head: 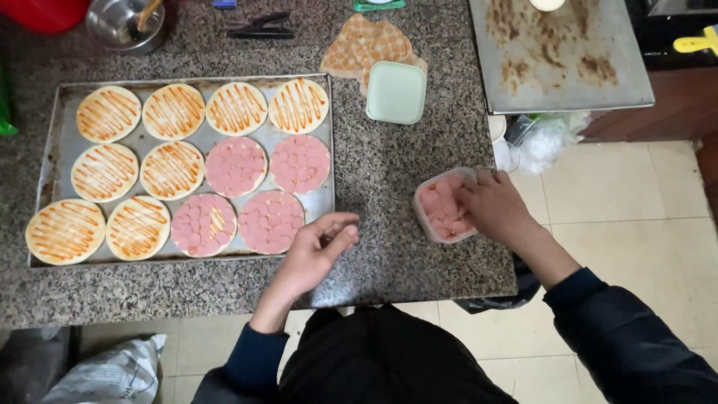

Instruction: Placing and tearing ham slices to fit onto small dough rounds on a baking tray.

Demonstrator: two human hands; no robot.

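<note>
A metal baking tray (329,142) on the granite counter holds several small round dough bases. Most carry orange sauce stripes (109,114); those near the tray's lower right are covered with pink sausage slices (271,221). My left hand (318,251) hovers just off the tray's lower right corner, fingers loosely curled, nothing visible in it. My right hand (493,208) reaches into a clear plastic tub (428,221) of pink sausage slices at the counter's right edge, fingertips on the slices.
A pale green lid (396,92) lies beside a checked cloth (364,43). A second, stained metal tray (561,56) sits at top right. A steel pot (123,26) and black tongs (262,28) stand along the back. Tiled floor lies to the right.
</note>
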